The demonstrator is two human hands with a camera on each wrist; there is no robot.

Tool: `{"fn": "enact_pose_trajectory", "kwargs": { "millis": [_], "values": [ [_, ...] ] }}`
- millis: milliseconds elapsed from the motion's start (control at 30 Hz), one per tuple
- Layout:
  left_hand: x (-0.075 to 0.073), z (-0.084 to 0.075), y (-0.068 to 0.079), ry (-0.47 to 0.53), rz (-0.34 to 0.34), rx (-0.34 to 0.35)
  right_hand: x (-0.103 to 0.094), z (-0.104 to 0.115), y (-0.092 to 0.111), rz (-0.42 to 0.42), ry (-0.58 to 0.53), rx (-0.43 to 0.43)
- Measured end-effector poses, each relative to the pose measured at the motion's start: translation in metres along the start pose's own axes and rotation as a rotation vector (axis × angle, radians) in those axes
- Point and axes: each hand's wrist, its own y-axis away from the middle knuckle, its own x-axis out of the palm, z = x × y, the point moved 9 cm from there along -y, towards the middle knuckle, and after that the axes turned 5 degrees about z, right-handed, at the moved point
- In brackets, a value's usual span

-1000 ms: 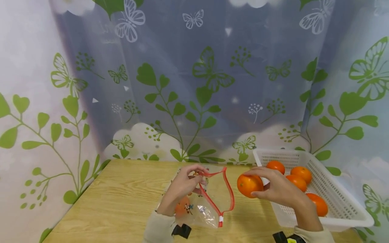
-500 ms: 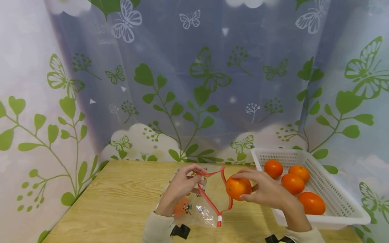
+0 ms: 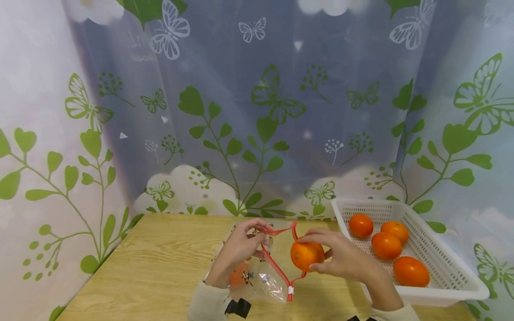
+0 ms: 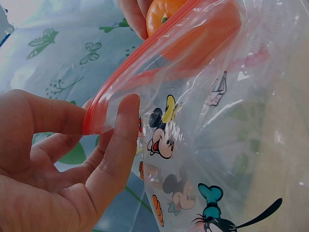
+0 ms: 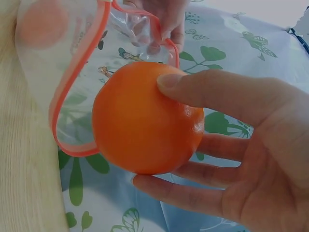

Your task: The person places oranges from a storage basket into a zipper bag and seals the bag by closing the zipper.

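My right hand (image 3: 341, 254) holds an orange (image 3: 307, 256) between thumb and fingers, right at the mouth of a clear zip bag (image 3: 269, 281). In the right wrist view the orange (image 5: 147, 118) overlaps the bag's red zip edge (image 5: 77, 77). My left hand (image 3: 242, 245) pinches that rim on the far side, so the mouth gapes toward the right hand. Cartoon figures are printed on the bag, as the left wrist view shows beside the left hand (image 4: 72, 159). Another orange-coloured round thing (image 5: 46, 24) shows through the bag's plastic.
A white plastic basket (image 3: 453, 292) stands at the right of the wooden table (image 3: 152, 263), with several oranges (image 3: 411, 271) in it. Behind the table hangs a patterned cloth backdrop (image 3: 225, 147) with leaves and butterflies, which also covers both sides.
My right hand has carried the orange leftward, away from the basket and up to the bag's open mouth. The left hand keeps its pinch on the bag and has hardly moved.
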Motion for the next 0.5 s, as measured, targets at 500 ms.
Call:
{"fn": "enact_pose_trajectory", "kwargs": {
  "millis": [500],
  "values": [
    [-0.001,0.000,0.000,0.002,-0.010,0.009,0.015,0.008,-0.007,0.028,0.033,-0.027]
  ]
}}
